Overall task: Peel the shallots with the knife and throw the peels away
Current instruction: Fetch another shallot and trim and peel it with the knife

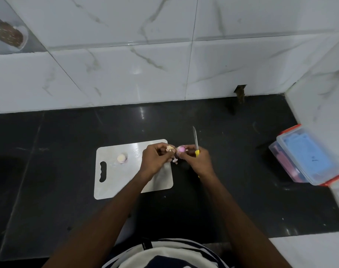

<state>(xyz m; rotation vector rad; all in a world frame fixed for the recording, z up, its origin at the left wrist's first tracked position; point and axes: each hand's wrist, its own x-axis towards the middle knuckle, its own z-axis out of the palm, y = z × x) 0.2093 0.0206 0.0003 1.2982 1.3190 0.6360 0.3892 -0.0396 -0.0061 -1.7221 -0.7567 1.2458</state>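
Observation:
A pink shallot [180, 149] is held between both hands above the right edge of the white cutting board [114, 182]. My left hand [155, 160] pinches a strip of pale peel [169, 148] at the shallot's left side. My right hand [198, 161] steadies the shallot with its fingertips and also grips a yellow-handled knife [196, 144], blade pointing up and away. Bits of peel [175, 161] hang below the shallot. A peeled, pale shallot [122, 158] lies on the board.
The board rests on a dark countertop [68, 209] against a white marble-tiled wall [126, 74]. A clear plastic box with orange clips [307, 157] stands at the right by the side wall. A small dark gap [240, 92] is in the wall base.

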